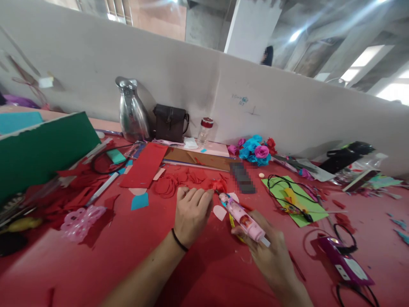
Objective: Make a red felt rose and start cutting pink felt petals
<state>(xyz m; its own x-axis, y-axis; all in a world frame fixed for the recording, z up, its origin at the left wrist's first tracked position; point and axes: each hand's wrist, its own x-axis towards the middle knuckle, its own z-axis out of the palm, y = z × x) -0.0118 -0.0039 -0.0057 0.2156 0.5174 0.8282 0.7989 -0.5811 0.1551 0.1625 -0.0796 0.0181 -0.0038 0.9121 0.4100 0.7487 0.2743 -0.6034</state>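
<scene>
My left hand [191, 215], with a black band on the wrist, rests knuckles up on the red table cover [96, 264]; its fingers are curled and pinch a small red foam flower piece [218, 185]. My right hand [271, 256] grips a pink glue tube [244, 219] printed with a cartoon figure. The tube's tip points at the red piece beside my left fingertips. A pale rounded cutout [219, 212] lies between the two hands. Red foam circles and petals [172, 183] lie just beyond my left hand.
A green board [41, 149] stands at the left, a silver vase [131, 111], brown bag [169, 123] and small jar [205, 130] by the partition. Paper flowers [255, 150], a green sheet with cables [294, 198] and a purple device [345, 262] lie right.
</scene>
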